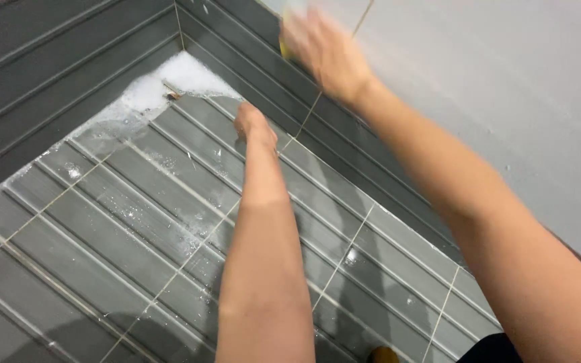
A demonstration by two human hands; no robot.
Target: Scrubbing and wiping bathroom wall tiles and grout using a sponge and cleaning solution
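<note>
Head cam: right hand [327, 50] is blurry, clamped on a yellow sponge [285, 40] up against the wall [506, 74]. Left hand [253, 124] presses on the wet grey floor tiles [102, 222], can't tell fingers tbh. White foam [169, 84] sits in the corner nearby.

The grey ribbed tile floor [122, 222] fills the bottom and left of the view. Two grey ribbed tile walls [55, 60] stand behind it and meet in a corner at the top. A pile of white soap foam [169, 81] lies on the floor in that corner. The left hand [253, 128] rests on the floor just in front of the foam, to its right. The right hand [327, 50] is higher up, against the right wall, with a small yellow sponge [284, 47] under its fingers [304, 33].
</note>
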